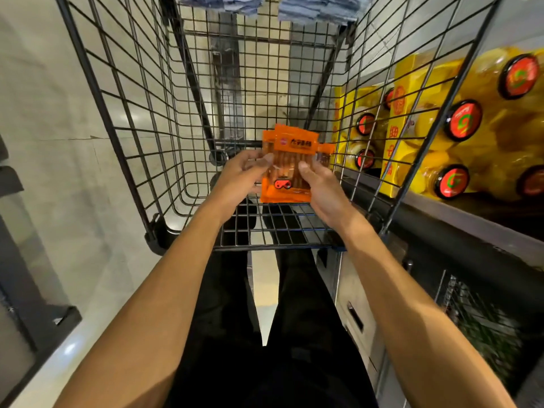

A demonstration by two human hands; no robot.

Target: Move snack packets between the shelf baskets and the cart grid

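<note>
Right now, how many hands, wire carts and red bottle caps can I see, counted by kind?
Hands: 2, left hand, right hand, both holding orange packets
Wire cart: 1
Red bottle caps: 7, some partly hidden
Total: 10

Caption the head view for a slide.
Left hand and right hand hold orange snack packets over a black wire cart beside yellow bottles.

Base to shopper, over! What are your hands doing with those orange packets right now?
Left hand and right hand both gripping orange packets. Held above wire cart. Nothing seen blocking the way down.
</note>
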